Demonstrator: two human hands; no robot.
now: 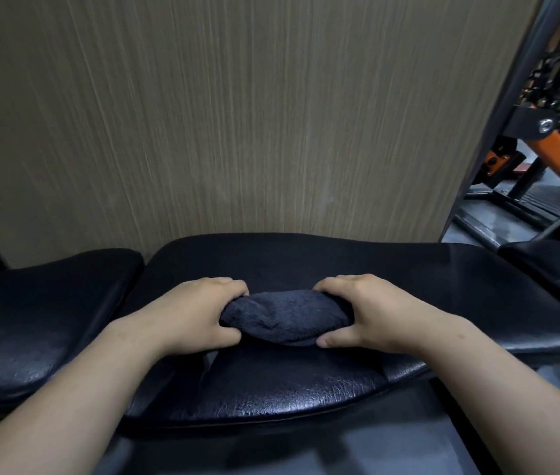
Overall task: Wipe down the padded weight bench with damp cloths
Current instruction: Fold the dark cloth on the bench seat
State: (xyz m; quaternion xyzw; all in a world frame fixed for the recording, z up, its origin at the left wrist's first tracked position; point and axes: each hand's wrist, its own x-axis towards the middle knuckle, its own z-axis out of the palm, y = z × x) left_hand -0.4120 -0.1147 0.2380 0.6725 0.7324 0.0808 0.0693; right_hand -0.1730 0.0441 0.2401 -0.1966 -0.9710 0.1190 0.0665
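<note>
A dark grey terry cloth lies bunched on the black padded weight bench, across the middle of its long pad. My left hand grips the cloth's left end, fingers curled over the top and thumb underneath. My right hand grips the right end the same way. Both hands press the cloth down against the pad. A second black pad of the bench sits to the left, separated by a narrow gap.
A wood-grain wall panel rises right behind the bench. At the right stand black and orange gym machines on a grey floor. Another black pad edge shows at the far right.
</note>
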